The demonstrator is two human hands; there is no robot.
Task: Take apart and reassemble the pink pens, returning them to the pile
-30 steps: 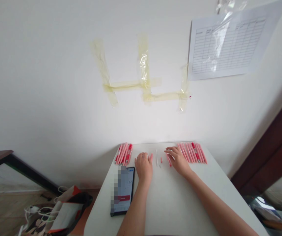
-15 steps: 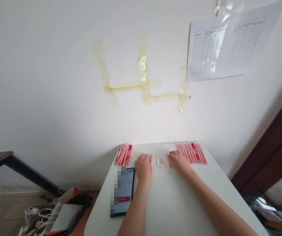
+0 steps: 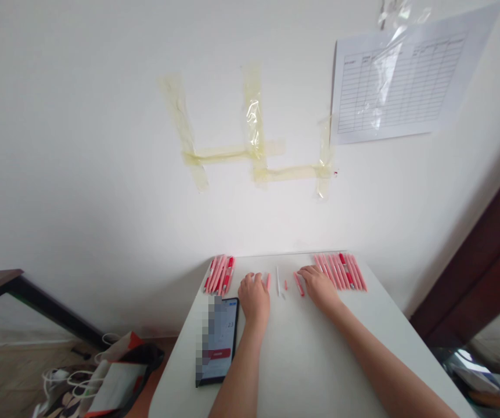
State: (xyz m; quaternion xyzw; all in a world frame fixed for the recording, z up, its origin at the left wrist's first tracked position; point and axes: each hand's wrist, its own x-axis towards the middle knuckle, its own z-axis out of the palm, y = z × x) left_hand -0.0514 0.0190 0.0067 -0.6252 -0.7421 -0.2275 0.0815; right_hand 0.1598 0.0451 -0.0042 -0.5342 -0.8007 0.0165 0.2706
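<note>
My left hand [image 3: 254,297] rests palm down on the white table [image 3: 306,354], its fingers loosely spread. A short pink pen part [image 3: 268,282] lies right beside its fingers. Between the hands are a thin white pen refill [image 3: 278,282], a small pink piece [image 3: 286,285] and a tiny greyish piece [image 3: 283,296] too small to make out. My right hand [image 3: 318,285] also lies flat, fingers stretched leftward, close to a pink pen barrel with a red end [image 3: 299,284]. Whether its fingertips touch the barrel I cannot tell. Neither hand appears to hold anything.
Several pink and red pens form a bunch [image 3: 220,275] at the table's back left, with a row of more pens [image 3: 341,271] at the back right. A phone [image 3: 221,342] lies left of my left forearm. Behind the table stands a white wall [image 3: 123,174].
</note>
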